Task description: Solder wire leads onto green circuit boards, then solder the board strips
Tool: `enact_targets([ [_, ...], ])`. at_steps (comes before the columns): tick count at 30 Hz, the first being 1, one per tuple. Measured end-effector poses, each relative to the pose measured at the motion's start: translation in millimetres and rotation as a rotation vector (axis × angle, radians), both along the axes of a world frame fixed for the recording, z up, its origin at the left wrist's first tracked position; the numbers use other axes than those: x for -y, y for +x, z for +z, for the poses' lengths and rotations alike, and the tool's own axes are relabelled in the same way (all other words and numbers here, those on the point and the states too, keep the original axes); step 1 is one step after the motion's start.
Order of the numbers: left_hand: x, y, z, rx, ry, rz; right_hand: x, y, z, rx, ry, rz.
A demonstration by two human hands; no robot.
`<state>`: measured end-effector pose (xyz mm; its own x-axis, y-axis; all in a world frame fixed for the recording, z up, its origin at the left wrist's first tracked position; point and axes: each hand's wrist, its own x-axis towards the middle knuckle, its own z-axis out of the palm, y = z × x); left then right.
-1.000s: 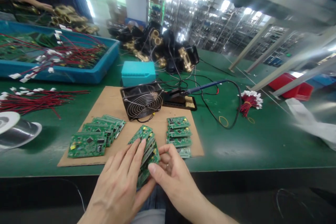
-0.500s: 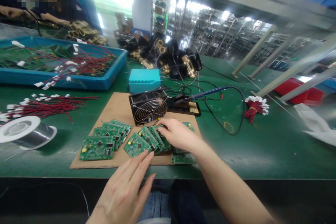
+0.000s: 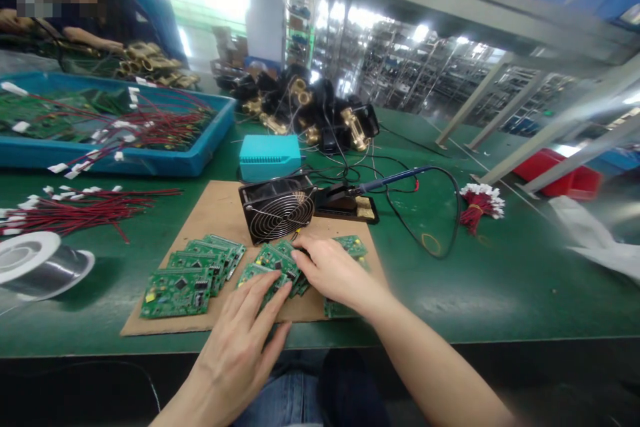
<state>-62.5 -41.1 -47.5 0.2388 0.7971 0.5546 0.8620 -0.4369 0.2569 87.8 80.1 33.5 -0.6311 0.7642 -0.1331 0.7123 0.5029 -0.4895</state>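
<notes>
A fanned group of green circuit boards [image 3: 273, 259] lies on a brown cardboard sheet [image 3: 197, 210], between my hands. Stretched out and slightly apart, the fingers of my left hand [image 3: 245, 330] rest over the near left boards. My right hand [image 3: 337, 273] has its thumb and bent fingers closed at the right edge of the same boards; its other fingertips are hidden. Another fanned row of circuit boards [image 3: 177, 290] lies to the left. More circuit boards [image 3: 353, 247] are partly covered by my right hand and wrist.
Behind the boards stand a black fan [image 3: 280, 210], a soldering iron [image 3: 385, 180] in its holder and a teal box [image 3: 270, 155]. At left are a solder spool [image 3: 60, 273], red wires [image 3: 95, 207] and a blue tray [image 3: 195, 163]. A person sits beyond the tray.
My right hand has moved slightly down and left, and the middle boards are bunched closer together. My left fingers now reach farther over the boards. The camera view has shifted slightly.
</notes>
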Motion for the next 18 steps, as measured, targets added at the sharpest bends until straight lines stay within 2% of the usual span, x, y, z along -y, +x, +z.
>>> enact_targets([
  [4, 6, 13, 4.6, -0.049, 0.07, -0.048, -2, -3, -2.3, -0.059, -0.03, 0.117],
  [6, 4, 15, 4.0, -0.071, 0.126, -0.027, -3, -4, -3.2, -0.085, -0.033, 0.165],
  [9, -2, 10, -0.6, -0.139, 0.173, -0.007, -3, 5, -1.0, -0.215, 0.024, 0.163],
  [11, -6, 4, -3.3, -0.186, 0.174, -0.034, -3, 21, 2.4, -0.367, 0.102, 0.058],
  [14, -7, -1, -1.6, -0.188, 0.181, -0.069, -1, 60, 4.2, -0.539, 0.183, -0.256],
  [16, -6, 1, 4.6, -0.159, 0.192, -0.089, 4, 87, 0.5, -0.587, 0.166, -0.474],
  [18, -7, 10, 13.3, -0.116, 0.185, -0.123, 15, 109, -6.5, -0.567, 0.105, -0.628],
])
